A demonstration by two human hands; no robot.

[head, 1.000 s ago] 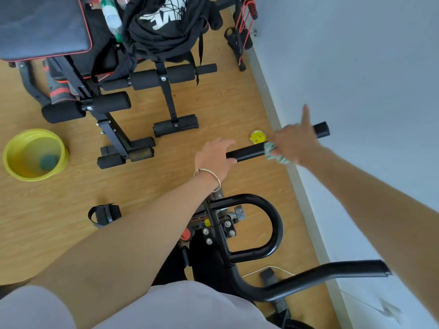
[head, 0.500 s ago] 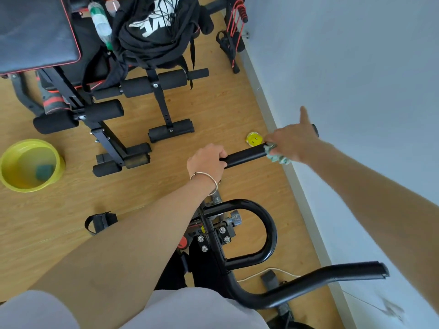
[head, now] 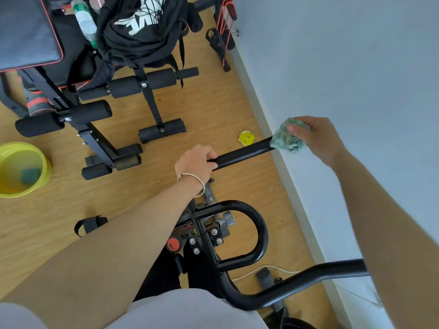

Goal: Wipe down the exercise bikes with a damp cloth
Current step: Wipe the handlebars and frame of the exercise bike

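The exercise bike's black handlebars (head: 242, 153) fill the lower middle of the head view. My left hand (head: 196, 162) grips the inner part of the far handlebar bar. My right hand (head: 316, 136) pinches a bunched green cloth (head: 286, 137) at the outer tip of that same bar, close to the wall. The cloth covers the bar's end. A curved loop bar (head: 259, 231) and the near handlebar (head: 308, 276) lie below my arms.
A yellow basin (head: 45, 169) holding water and a green sponge stands on the wooden floor at left. A black weight bench (head: 99, 112) with a black garment and a bottle sits behind. A small yellow round object (head: 246, 137) lies by the skirting. The grey wall (head: 356, 67) runs along the right.
My right hand has slid the cloth outward along the bar to its tip and lifted slightly. My left hand keeps its grip on the inner bar.
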